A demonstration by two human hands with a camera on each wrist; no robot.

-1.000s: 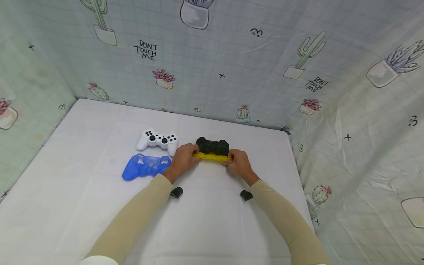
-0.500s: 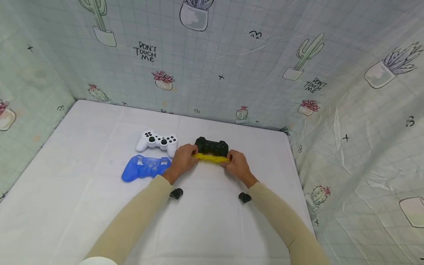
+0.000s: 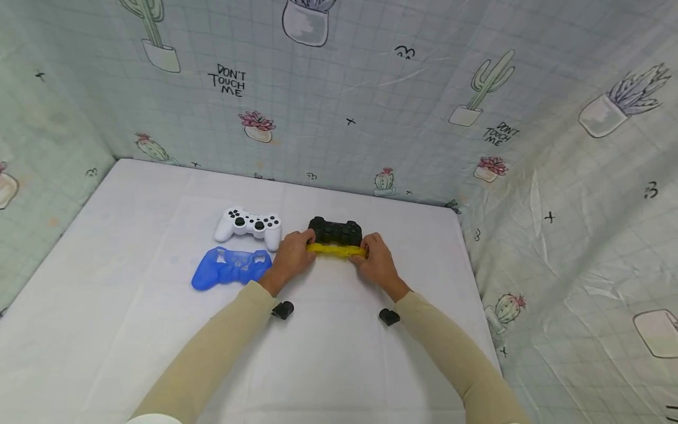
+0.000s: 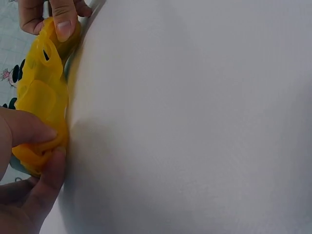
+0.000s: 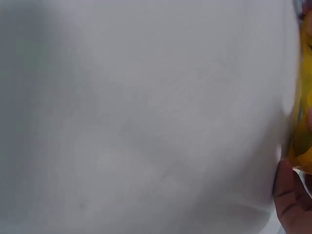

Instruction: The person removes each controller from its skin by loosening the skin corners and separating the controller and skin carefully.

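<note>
The left hand (image 3: 290, 257) pinches the left end of the yellow silicone cover (image 3: 336, 249), thumb and fingers curled round it; the left wrist view shows that end bunched between the fingers (image 4: 30, 130). The right hand (image 3: 374, 261) pinches the opposite end in the same manner, and its thumb (image 4: 62, 19) shows at the top of the left wrist view, pressed on the cover. The cover is stretched between the two hands along the near edge of the black controller (image 3: 336, 230), touching it.

Change over the last second: the right hand has moved slightly inward and its fingers now reach higher over the controller's right grip. The left hand holds its position. The cover remains a narrow band at the controller's 6 o'clock side. Judgement: the fitting is at the stage of seating the cover's edge; the controller's top face is still bare.

From the black controller, the white controller (image 3: 248, 225) lies at 9 o'clock, just beside the left hand. The blue silicone cover (image 3: 230, 268) lies at 8 o'clock, on the white table (image 3: 132, 224). Two small black parts (image 3: 283, 309) lie at 6 o'clock, near the forearms.
</note>
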